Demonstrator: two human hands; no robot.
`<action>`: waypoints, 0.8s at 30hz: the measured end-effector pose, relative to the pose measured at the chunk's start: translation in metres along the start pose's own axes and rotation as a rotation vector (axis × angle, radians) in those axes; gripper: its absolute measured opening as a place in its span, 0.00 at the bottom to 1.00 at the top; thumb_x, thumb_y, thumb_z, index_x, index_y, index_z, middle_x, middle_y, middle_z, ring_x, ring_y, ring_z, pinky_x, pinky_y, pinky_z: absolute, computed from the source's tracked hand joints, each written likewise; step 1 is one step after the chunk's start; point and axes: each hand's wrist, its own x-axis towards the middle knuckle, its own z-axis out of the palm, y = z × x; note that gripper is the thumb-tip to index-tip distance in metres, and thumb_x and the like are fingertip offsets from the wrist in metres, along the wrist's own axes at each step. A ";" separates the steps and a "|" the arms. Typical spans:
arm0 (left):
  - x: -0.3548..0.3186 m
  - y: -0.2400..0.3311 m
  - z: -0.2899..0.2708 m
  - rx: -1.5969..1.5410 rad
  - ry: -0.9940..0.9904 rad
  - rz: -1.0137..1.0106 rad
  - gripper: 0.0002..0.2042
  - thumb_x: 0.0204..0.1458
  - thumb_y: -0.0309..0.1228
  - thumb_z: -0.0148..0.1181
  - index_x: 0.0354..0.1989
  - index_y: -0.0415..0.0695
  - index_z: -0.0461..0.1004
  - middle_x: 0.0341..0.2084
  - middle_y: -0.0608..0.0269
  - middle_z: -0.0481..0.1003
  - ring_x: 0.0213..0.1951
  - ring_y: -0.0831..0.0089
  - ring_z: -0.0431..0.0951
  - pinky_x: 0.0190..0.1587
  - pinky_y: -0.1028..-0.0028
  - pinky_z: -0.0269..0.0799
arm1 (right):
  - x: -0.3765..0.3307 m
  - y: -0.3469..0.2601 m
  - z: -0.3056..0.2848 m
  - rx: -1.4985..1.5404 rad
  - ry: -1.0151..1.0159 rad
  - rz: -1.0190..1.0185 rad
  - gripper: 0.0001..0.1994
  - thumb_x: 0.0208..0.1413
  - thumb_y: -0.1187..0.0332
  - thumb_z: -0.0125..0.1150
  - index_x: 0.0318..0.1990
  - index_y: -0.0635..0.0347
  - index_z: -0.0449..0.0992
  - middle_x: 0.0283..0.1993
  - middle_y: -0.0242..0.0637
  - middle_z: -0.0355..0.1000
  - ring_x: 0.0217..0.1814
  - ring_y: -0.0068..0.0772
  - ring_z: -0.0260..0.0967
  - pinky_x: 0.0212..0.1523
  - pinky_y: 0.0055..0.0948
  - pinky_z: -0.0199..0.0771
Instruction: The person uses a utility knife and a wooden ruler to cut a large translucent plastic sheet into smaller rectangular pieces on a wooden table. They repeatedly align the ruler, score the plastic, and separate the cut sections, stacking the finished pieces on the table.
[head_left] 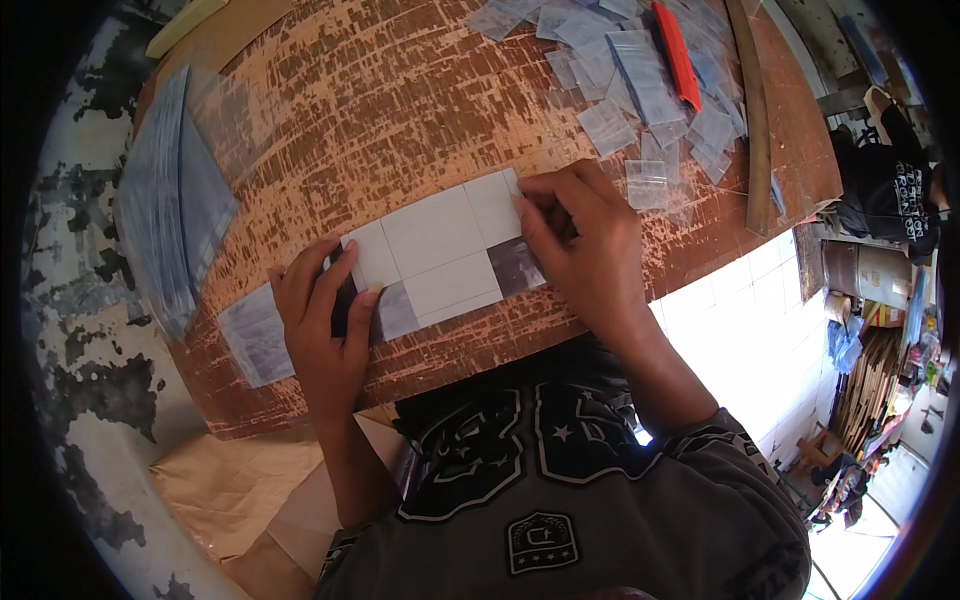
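A white card sheet with thin ruled or creased lines (430, 235) lies near the front edge of the worn brown tabletop (350, 120). Its lower corners are cut away, and a shiny grey plastic piece (397, 310) shows beneath at the left, a darker patch at the right. My left hand (325, 310) grips the card's left edge, fingertips above and thumb lower. At the upper right edge, my right hand (590, 230) pinches the card with curled fingers. A clear plastic sheet (258, 340) lies partly behind my left hand.
A stack of clear plastic sheets (175, 210) sits at the left. Small clear plastic pieces (605, 125) are scattered at the far right, with a red cutter-like tool (677, 55) on them. Beside them lies a wooden strip (757, 120). Brown paper (235, 490) is below left.
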 end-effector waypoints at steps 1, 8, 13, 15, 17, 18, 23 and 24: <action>0.000 -0.001 0.000 0.005 0.001 0.003 0.18 0.64 0.34 0.65 0.60 0.43 0.81 0.62 0.55 0.76 0.66 0.55 0.73 0.72 0.57 0.62 | 0.000 0.001 0.000 -0.002 0.001 -0.008 0.08 0.59 0.75 0.70 0.44 0.65 0.81 0.39 0.43 0.74 0.33 0.41 0.81 0.34 0.36 0.81; -0.002 -0.001 -0.002 -0.040 0.016 -0.003 0.17 0.61 0.31 0.67 0.58 0.43 0.82 0.62 0.55 0.76 0.65 0.54 0.73 0.70 0.58 0.64 | 0.000 -0.005 0.004 -0.017 -0.001 0.014 0.09 0.58 0.77 0.69 0.47 0.62 0.83 0.39 0.42 0.74 0.32 0.41 0.78 0.35 0.37 0.79; -0.005 -0.007 0.003 -0.069 0.049 -0.005 0.17 0.61 0.37 0.69 0.57 0.48 0.84 0.62 0.62 0.76 0.66 0.59 0.73 0.78 0.41 0.41 | -0.002 -0.007 0.003 -0.091 -0.001 -0.051 0.12 0.59 0.79 0.67 0.49 0.58 0.85 0.39 0.41 0.74 0.34 0.38 0.77 0.35 0.36 0.78; -0.005 -0.010 0.003 -0.075 0.051 0.020 0.16 0.61 0.36 0.68 0.57 0.48 0.84 0.61 0.62 0.76 0.65 0.59 0.73 0.78 0.40 0.40 | -0.002 -0.010 0.003 -0.101 -0.015 -0.049 0.11 0.60 0.79 0.67 0.49 0.59 0.85 0.40 0.41 0.74 0.34 0.37 0.77 0.35 0.35 0.77; -0.004 -0.007 0.004 -0.063 0.069 0.019 0.15 0.62 0.33 0.67 0.56 0.47 0.84 0.61 0.61 0.77 0.64 0.59 0.75 0.79 0.42 0.43 | -0.003 -0.010 0.002 -0.108 -0.021 -0.043 0.10 0.60 0.79 0.67 0.49 0.60 0.85 0.40 0.40 0.74 0.34 0.36 0.77 0.34 0.34 0.77; -0.004 -0.007 0.003 -0.057 0.077 0.020 0.14 0.62 0.32 0.66 0.55 0.47 0.84 0.61 0.61 0.77 0.64 0.60 0.75 0.79 0.44 0.44 | -0.002 -0.011 0.004 -0.113 -0.023 -0.039 0.10 0.61 0.78 0.68 0.49 0.60 0.85 0.40 0.40 0.74 0.33 0.35 0.76 0.34 0.34 0.77; -0.005 -0.010 0.007 -0.073 0.096 0.033 0.14 0.62 0.33 0.67 0.56 0.49 0.84 0.60 0.63 0.77 0.63 0.60 0.75 0.78 0.39 0.43 | -0.002 -0.010 0.003 -0.132 -0.025 -0.083 0.08 0.61 0.75 0.70 0.47 0.62 0.84 0.39 0.39 0.73 0.31 0.32 0.74 0.32 0.32 0.75; -0.005 -0.009 0.006 -0.066 0.095 0.030 0.14 0.62 0.32 0.67 0.55 0.48 0.84 0.60 0.62 0.77 0.63 0.60 0.75 0.78 0.41 0.44 | -0.002 -0.010 0.004 -0.130 -0.029 -0.090 0.08 0.61 0.74 0.71 0.46 0.62 0.84 0.38 0.39 0.73 0.31 0.32 0.73 0.32 0.32 0.75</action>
